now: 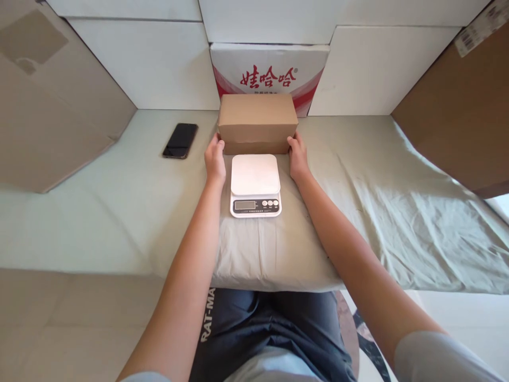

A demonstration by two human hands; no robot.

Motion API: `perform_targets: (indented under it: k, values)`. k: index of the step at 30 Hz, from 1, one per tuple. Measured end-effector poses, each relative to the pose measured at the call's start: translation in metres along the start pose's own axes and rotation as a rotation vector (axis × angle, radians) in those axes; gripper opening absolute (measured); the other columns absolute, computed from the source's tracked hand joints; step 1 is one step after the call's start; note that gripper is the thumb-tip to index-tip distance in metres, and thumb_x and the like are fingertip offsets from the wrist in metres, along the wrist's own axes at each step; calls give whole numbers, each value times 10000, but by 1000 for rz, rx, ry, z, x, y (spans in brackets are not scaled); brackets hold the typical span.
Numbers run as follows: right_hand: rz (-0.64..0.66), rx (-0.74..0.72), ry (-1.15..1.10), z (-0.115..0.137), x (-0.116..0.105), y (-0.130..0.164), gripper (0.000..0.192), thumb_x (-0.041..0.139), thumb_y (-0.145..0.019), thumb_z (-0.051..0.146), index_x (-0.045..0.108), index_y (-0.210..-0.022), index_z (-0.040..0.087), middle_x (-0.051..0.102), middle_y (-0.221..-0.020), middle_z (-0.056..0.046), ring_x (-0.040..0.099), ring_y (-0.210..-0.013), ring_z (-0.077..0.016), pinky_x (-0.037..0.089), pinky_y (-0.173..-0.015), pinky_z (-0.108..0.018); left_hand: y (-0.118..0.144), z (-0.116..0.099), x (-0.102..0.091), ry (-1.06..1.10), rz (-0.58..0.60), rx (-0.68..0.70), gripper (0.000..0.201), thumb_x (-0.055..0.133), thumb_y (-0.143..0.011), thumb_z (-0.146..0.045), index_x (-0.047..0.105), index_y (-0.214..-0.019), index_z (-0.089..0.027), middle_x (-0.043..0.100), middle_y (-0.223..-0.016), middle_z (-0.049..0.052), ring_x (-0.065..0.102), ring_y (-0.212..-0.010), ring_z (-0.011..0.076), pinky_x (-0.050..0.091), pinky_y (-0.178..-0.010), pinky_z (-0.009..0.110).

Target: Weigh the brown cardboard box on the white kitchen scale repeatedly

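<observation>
Closest to you is your lap in dark shorts (274, 329), with white lettering along one side where you can only make out "RAT-MA". Just past that a pale green sheet (397, 212) covers the tabletop, with a soft pillow-like bump under it. A white kitchen scale (255, 185) sits on that bump, with its display and three small buttons facing you; the button labels are too small to read. Right behind the scale is a plain brown cardboard box (257, 123), no markings on it. Behind that leans a white carton (270, 71) with red Chinese characters 娃哈哈. Your left hand (215, 158) is pressed flat against the box's left end and your right hand (298, 154) against its right end, fingers open, the box squeezed between both palms. A black phone (180, 140) lies screen-up, off to the left, well apart from your left hand.
</observation>
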State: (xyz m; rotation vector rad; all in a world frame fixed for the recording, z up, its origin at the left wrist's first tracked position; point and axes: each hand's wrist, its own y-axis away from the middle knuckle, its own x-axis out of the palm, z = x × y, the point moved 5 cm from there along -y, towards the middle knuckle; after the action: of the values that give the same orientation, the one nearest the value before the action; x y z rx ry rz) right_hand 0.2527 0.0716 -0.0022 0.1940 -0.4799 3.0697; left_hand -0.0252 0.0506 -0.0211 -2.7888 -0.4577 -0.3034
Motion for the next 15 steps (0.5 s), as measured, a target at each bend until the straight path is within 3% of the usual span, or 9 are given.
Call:
perform_targets:
  k: [6, 15]
  values:
    - [-11, 10, 0, -2, -1, 2, 669, 627, -830, 722, 650, -1365, 321, 695, -1499, -17, 555, -1507, -325, 391, -1361, -562, 4, -4, 1, -15, 13, 4, 557, 755, -835, -595, 777, -1235, -208, 761, -1364, 100, 582, -1485, 311, 404, -1299, 466]
    - [-15, -3, -66, -3, 2, 0, 566, 633, -836, 703, 684, -1222, 292, 735, -1368, -24, 611, -1432, -289, 456, -1292, -471, 3, -9, 3, -44, 41, 19, 523, 762, -813, -654, 774, -1156, -259, 775, -1352, 44, 599, -1460, 283, 437, -1278, 440]
